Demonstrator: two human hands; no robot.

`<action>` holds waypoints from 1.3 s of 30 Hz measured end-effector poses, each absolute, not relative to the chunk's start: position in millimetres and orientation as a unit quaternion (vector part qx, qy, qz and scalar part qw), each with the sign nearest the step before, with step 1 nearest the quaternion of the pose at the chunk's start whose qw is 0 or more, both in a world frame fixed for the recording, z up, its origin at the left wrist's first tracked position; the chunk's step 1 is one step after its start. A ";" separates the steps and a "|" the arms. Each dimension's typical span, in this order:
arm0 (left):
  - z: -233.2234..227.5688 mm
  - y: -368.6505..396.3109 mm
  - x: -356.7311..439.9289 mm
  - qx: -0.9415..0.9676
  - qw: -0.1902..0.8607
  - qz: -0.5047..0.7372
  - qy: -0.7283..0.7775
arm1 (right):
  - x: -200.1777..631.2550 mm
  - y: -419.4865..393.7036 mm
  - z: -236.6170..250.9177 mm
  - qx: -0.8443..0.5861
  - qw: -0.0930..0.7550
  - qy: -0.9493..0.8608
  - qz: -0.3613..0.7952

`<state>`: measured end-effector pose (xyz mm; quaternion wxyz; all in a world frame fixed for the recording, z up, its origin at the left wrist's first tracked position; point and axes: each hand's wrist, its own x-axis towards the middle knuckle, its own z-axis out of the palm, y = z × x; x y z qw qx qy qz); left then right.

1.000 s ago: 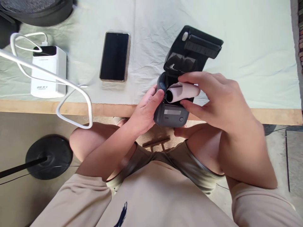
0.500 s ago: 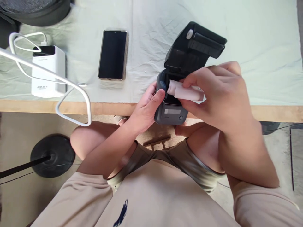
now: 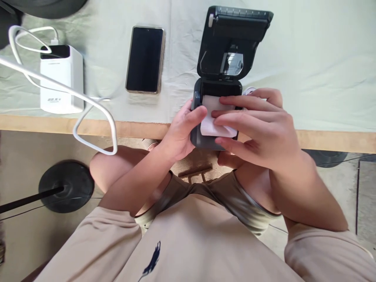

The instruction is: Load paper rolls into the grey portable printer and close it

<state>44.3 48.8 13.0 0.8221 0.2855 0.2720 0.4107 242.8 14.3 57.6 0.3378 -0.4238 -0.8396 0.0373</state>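
Small dark printer at near table edge, partly overhanging the lap, lid swung up and open toward the far side. Left hand wrapped around printer's left flank, thumb on the top edge; closed in a grip on the body. Right hand laid across the open bay, fingers flat and spread, pressing on white paper; not curled around anything, more a flat press than a grasp. Paper sitting in the bay with a loose end drawn toward the near side, over the printer's front. Rest of the paper hidden under fingers; seating cannot be judged.

Phone face up on the cloth, well left of the printer. White power bank further left, white cable looping off the near edge.

Risks, as judged:
- Paper skewed under the fingers; closing the lid so would likely pinch or crease it.
- Loose end slipping back into the bay once released, leaving nothing past the slot.
- Printer tipping off the edge if left grip eases while right hand presses down.
- Fingertips caught under a falling lid.
- Cable loop snagged by left elbow, dragging power bank.
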 end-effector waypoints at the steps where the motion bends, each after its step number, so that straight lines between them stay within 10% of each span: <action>1: 13.9 47.8 43.3 0.292 0.817 0.413 0.277 | 243.0 14.4 55.9 -0.423 0.330 -0.843 0.042; 8: 16.3 41.6 40.6 0.337 0.776 0.409 0.342 | 240.5 19.9 54.4 -0.457 0.578 -0.673 0.065; 15: 15.9 40.6 41.6 0.363 0.763 0.402 0.353 | 249.2 38.6 40.1 -0.414 0.625 -0.619 0.235; 28: 16.5 43.3 35.1 0.297 0.812 0.388 0.318 | 230.1 5.4 73.6 -0.479 0.396 -0.748 0.231; 39: 19.3 41.7 35.7 0.301 0.780 0.403 0.372 | 248.7 28.0 54.6 -0.455 0.465 -0.719 0.245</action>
